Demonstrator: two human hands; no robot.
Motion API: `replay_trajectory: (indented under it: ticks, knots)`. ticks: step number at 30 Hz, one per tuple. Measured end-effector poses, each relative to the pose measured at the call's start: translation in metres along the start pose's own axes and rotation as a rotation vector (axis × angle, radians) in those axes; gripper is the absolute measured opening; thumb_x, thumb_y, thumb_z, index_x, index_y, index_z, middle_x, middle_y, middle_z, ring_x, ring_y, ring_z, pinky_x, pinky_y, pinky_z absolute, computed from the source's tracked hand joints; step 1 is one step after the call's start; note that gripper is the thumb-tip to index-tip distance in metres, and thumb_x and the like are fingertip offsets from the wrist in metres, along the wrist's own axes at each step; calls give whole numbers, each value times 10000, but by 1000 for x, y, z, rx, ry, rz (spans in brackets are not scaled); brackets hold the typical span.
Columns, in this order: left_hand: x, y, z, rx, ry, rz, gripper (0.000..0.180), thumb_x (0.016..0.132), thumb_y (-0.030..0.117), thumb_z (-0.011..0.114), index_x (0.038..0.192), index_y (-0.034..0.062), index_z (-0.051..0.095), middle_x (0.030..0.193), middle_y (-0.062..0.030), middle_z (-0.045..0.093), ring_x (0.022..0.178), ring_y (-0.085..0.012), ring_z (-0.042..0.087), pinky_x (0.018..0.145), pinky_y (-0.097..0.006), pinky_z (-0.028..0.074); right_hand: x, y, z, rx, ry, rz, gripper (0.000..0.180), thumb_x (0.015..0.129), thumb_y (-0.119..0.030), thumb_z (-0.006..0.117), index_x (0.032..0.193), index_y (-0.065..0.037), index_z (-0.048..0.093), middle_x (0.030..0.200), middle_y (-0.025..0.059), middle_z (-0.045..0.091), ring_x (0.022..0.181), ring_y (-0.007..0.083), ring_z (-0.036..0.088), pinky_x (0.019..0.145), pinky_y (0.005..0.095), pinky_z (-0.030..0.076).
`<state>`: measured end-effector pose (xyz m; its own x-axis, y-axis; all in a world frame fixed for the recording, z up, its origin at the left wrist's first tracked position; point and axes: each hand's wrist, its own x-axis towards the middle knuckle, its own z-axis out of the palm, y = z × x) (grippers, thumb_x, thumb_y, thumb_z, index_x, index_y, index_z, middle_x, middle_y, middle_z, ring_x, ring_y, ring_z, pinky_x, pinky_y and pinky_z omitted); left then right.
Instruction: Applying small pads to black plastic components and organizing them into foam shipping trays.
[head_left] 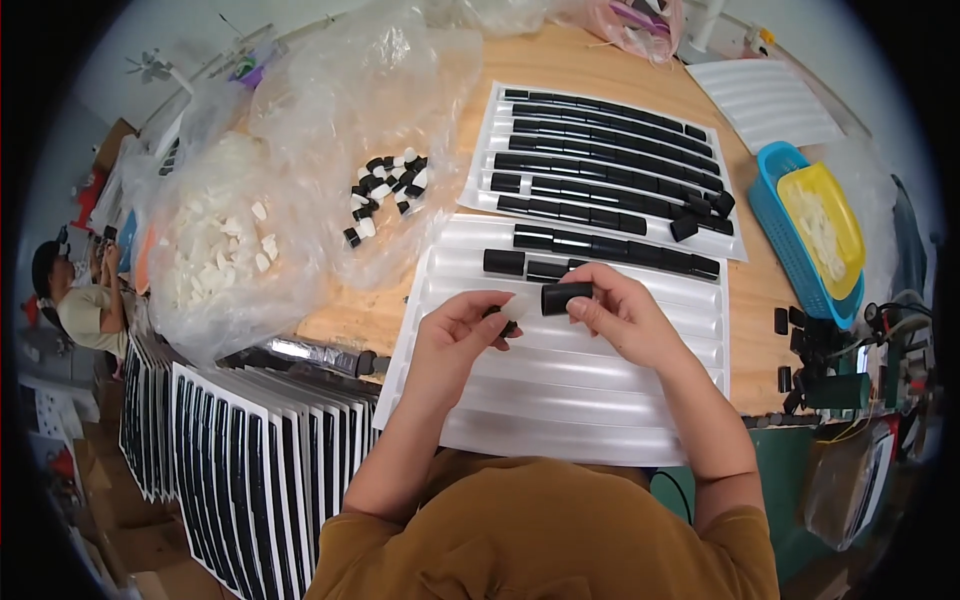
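Note:
My right hand [622, 312] grips a short black tube [562, 298] by its side, its opening turned toward the left. Facing it, my left hand [462, 335] is closed with a translucent white piece [518, 308] at its fingertips; a small dark piece, partly hidden, shows beneath the fingers. The white piece and the tube's mouth are very close, and I cannot tell whether they touch. Both hands are over a white ribbed tray [560, 400]. Black tubes [615, 250] lie in its far grooves, one of them [503, 262] close beyond my hands.
A second ribbed tray [487, 150] with rows of black tubes lies beyond. Clear plastic bags [330, 90] hold white pieces [215, 250] and black-and-white caps [385, 185] at left. A blue basket [775, 200] with a yellow one [845, 220] stands right. Filled trays [240, 470] stand lower left.

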<state>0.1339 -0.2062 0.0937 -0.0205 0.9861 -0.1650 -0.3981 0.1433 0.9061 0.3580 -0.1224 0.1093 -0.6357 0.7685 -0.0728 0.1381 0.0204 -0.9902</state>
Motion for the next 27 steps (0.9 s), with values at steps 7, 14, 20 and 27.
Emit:
replay_trajectory:
  ticks: [7,14,20,27]
  knots:
    - [-21,2,15,293,-102,6,350,888,-34,614,1236,-33,574,994,-117,678,840,-139,651,696,-239,520,-19,-1,18,-209,-130,-63,203,920,-133,620,1108,-60,592,742,-8,590,630,66,470,578,224,392]
    - [-32,-8,12,480,-113,80,323,934,68,602,1237,-38,562,1216,-132,630,1025,-186,626,877,-318,506,-46,11,40,32,-62,75,218,955,-188,589,1136,-70,564,747,24,645,635,66,565,556,230,425]
    - [-20,2,33,129,-92,152,657,1010,542,200,1401,36,351,1508,-153,323,1416,-272,255,1146,-465,161,-50,-2,75,37,-138,-109,183,924,-160,623,1046,-36,566,754,124,651,693,262,655,645,347,502]
    - [-25,9,52,25,-145,64,730,980,611,182,1353,17,385,1431,-219,400,1358,-299,347,1112,-433,248,-60,-1,75,36,-117,-211,171,922,-114,616,1072,-54,562,809,103,650,713,218,639,650,327,486]
